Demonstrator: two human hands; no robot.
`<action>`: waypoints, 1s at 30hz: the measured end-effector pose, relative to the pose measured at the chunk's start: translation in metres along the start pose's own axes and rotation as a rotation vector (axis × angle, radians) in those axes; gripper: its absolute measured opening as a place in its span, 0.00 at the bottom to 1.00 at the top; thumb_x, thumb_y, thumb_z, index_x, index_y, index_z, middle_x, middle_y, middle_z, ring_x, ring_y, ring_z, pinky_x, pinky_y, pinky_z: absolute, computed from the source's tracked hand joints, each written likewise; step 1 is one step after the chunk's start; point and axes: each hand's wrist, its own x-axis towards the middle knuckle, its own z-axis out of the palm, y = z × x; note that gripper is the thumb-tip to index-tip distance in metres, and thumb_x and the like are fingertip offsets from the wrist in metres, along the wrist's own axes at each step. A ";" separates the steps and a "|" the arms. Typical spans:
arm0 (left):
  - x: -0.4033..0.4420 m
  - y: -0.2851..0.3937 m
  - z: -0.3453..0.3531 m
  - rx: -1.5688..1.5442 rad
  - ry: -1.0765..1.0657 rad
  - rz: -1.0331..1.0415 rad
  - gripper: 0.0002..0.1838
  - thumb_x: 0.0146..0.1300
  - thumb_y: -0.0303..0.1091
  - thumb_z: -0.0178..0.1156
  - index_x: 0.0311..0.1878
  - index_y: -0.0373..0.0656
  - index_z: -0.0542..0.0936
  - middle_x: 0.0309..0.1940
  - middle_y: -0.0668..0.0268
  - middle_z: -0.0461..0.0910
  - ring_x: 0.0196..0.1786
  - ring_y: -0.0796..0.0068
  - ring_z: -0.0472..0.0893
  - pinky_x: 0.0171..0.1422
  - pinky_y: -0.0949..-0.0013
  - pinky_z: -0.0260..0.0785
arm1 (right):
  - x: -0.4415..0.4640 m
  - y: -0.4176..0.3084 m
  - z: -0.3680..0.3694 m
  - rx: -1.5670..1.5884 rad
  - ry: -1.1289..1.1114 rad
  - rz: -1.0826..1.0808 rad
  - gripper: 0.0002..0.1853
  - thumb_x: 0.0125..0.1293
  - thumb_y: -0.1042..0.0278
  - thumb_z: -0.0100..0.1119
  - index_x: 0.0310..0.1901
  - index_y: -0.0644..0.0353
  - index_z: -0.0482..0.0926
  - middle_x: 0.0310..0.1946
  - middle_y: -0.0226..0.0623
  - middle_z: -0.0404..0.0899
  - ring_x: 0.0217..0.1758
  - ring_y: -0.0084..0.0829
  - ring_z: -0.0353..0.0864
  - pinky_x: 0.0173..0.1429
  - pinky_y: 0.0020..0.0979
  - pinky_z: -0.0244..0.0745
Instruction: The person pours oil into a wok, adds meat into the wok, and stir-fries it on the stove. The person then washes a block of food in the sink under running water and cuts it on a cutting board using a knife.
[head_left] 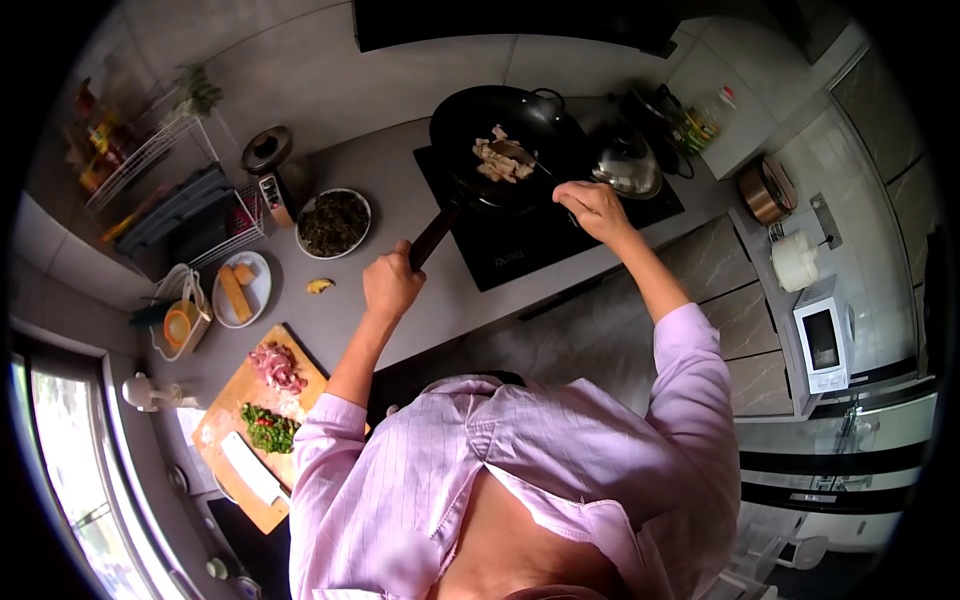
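Note:
My left hand (393,282) is wrapped round the long dark handle (437,236) of a black wok (462,118), which sits on the black cooktop (510,258). Pale, cooked-looking meat pieces (492,170) lie in a small heap inside the wok. In my closed right hand (595,208) is a spatula (546,173); its dark shaft slants down to the left. The spatula's brownish blade rests at the meat, and its lower edge is partly covered by the pieces. The far end of its handle is hidden in my grip.
Left of the cooktop stand a bowl of dark greens (333,222) and a plate (259,306) with orange-brown blocks. A cutting board (215,440) holds raw meat (277,368), chopped peppers (268,430) and a cleaver (252,468). A domed lid (625,165) sits right of the wok.

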 end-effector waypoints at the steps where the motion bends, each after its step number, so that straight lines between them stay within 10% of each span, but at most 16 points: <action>1: 0.000 0.000 0.000 -0.012 0.010 0.005 0.16 0.38 0.32 0.60 0.35 0.44 0.74 0.21 0.54 0.76 0.29 0.52 0.77 0.33 0.55 0.69 | 0.000 -0.003 -0.003 0.008 0.007 -0.004 0.04 0.57 0.71 0.53 0.32 0.59 0.76 0.28 0.40 0.78 0.29 0.40 0.77 0.32 0.31 0.70; 18: -0.001 0.003 -0.001 0.004 -0.018 -0.010 0.17 0.38 0.31 0.60 0.36 0.44 0.74 0.21 0.53 0.76 0.29 0.51 0.77 0.33 0.55 0.69 | 0.011 -0.007 0.006 0.005 0.047 -0.084 0.05 0.52 0.77 0.51 0.31 0.60 0.76 0.25 0.39 0.77 0.28 0.40 0.77 0.30 0.32 0.69; 24: 0.000 0.001 0.001 -0.005 -0.022 -0.022 0.17 0.38 0.31 0.59 0.37 0.44 0.74 0.21 0.53 0.77 0.29 0.51 0.77 0.33 0.56 0.69 | 0.009 0.000 0.009 -0.287 -0.270 -0.073 0.06 0.46 0.78 0.52 0.28 0.57 0.75 0.20 0.39 0.75 0.26 0.41 0.75 0.29 0.36 0.68; 30: 0.000 0.002 0.001 0.015 -0.029 -0.033 0.17 0.38 0.32 0.59 0.37 0.44 0.74 0.22 0.53 0.77 0.30 0.52 0.77 0.34 0.56 0.69 | 0.038 0.012 0.013 -0.103 0.016 -0.085 0.05 0.50 0.77 0.51 0.29 0.59 0.75 0.23 0.39 0.76 0.28 0.42 0.75 0.30 0.36 0.68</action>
